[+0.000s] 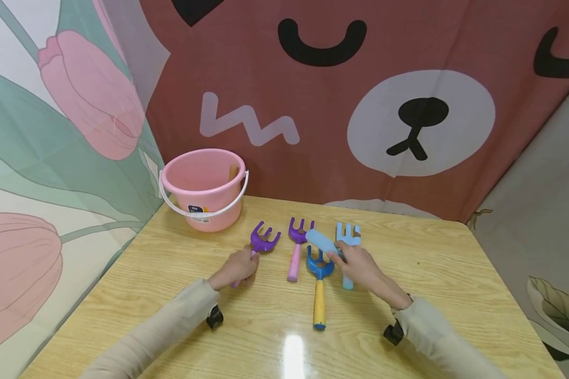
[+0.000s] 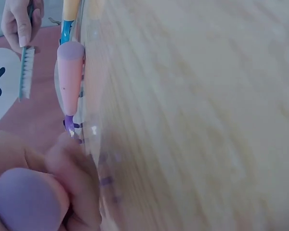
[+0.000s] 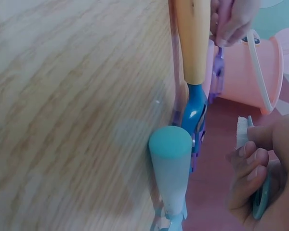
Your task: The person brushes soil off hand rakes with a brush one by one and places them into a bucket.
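Note:
In the head view my left hand (image 1: 241, 266) grips the pink handle of a small purple garden fork (image 1: 263, 244), prongs pointing away; the left wrist view shows its round handle end (image 2: 25, 198) in the curled fingers. My right hand (image 1: 360, 266) holds a light blue brush (image 1: 321, 242) above the other forks; its white bristles (image 2: 28, 72) hang downward in the left wrist view. Between the hands lie a second purple fork (image 1: 294, 261) with a pink handle and a blue fork (image 1: 319, 300) with a yellow handle. A light blue fork (image 1: 347, 282) lies partly hidden under my right hand.
A pink bucket (image 1: 204, 205) with a white handle stands at the back left of the wooden table (image 1: 246, 342). Something brown (image 1: 233, 171) shows inside its rim. Behind the table hangs a printed bear curtain (image 1: 322, 105).

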`<state>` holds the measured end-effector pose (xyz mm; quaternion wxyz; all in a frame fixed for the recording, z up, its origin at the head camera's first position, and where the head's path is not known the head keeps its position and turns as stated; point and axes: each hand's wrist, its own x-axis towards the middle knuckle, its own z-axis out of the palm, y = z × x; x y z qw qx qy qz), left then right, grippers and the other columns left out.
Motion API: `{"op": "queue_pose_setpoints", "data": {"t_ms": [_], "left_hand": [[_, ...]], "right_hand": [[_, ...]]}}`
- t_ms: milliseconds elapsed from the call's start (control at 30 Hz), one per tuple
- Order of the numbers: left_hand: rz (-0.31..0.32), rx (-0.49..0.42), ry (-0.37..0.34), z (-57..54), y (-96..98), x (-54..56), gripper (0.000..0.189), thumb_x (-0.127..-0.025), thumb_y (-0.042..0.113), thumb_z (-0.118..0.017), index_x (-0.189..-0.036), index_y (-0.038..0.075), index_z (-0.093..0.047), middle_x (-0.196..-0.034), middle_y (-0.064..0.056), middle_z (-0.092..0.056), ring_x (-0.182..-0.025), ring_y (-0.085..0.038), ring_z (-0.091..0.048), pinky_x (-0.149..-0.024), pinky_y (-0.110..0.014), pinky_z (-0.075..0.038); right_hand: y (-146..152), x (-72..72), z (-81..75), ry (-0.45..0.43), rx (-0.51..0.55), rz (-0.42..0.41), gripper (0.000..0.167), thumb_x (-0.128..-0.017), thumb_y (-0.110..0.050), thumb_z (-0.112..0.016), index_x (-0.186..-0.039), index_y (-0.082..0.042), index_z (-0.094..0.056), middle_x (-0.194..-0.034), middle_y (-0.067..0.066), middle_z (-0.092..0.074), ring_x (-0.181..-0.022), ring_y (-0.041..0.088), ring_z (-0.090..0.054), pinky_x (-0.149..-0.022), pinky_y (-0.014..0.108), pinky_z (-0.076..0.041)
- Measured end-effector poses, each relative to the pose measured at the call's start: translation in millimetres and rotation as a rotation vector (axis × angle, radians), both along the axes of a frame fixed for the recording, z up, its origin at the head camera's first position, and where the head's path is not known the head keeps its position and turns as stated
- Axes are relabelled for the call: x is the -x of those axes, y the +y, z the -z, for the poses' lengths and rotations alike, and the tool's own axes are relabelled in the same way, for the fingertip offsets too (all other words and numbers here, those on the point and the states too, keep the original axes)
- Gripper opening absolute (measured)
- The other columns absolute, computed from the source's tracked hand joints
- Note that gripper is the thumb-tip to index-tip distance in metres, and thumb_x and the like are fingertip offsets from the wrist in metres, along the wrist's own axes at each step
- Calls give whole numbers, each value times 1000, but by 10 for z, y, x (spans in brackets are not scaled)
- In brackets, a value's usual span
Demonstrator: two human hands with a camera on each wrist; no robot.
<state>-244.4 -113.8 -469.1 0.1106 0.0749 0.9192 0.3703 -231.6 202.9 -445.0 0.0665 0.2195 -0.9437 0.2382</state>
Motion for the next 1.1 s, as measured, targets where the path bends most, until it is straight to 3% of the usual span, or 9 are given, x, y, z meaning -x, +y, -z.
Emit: {"op": "queue_pose_setpoints", "data": {"t_ms": [100, 333, 467, 633, 867, 1100], "left_hand": [[1, -30, 22, -31, 7, -2, 33, -105, 22, -44, -116, -8, -49, -59, -7, -54, -37, -14, -42, -28, -23, -33], [42, -56, 171, -96, 92, -14, 23, -102, 23, -55, -92, 3, -55, -69, -6, -50, -50, -14, -47, -40, -26, -41], [83, -58, 198, -112, 138, -23, 23, -102, 23, -57, -86, 5, -56, -67, -4, -49, -54, -13, -47, -46, -27, -43], [128, -72, 165, -129, 192, -36, 21, -102, 21, -56, -91, 3, -57, -66, -3, -48, -52, -12, -47, -44, -24, -42], [152, -29, 261, -159, 298, -48, 18, -101, 18, -58, -91, 2, -58, -65, -2, -47, -53, -12, -46, -45, -26, -42], [185, -50, 288, -231, 396, -62, 18, -101, 16, -56, -90, 3, -58, -65, -1, -45, -55, -12, -45, -47, -24, -42]], "right_hand": [[-22, 15, 31, -14, -10, 2, 31, -101, -24, -59, -111, 5, -62, -60, -6, -49, -48, 7, -43, -47, 26, -41], [-100, 26, 28, 4, 28, -20, 37, -102, -27, -57, -118, 6, -62, -68, -4, -59, -51, 5, -47, -51, 28, -47], [-171, 21, -14, 26, 47, -32, 36, -102, -26, -57, -119, 5, -61, -66, -6, -59, -48, 4, -45, -45, 25, -41], [-273, 12, -65, 45, 41, -20, 37, -103, -29, -56, -120, 4, -59, -61, -8, -55, -46, 5, -45, -43, 25, -39], [-416, 20, -134, 51, 37, -20, 40, -104, -31, -52, -121, 5, -57, -57, -8, -49, -43, 6, -43, -41, 25, -36], [-448, 21, -115, 113, 21, -60, 30, -103, -26, -56, -113, 2, -58, -53, -9, -42, -41, 4, -35, -39, 22, -29]]}}
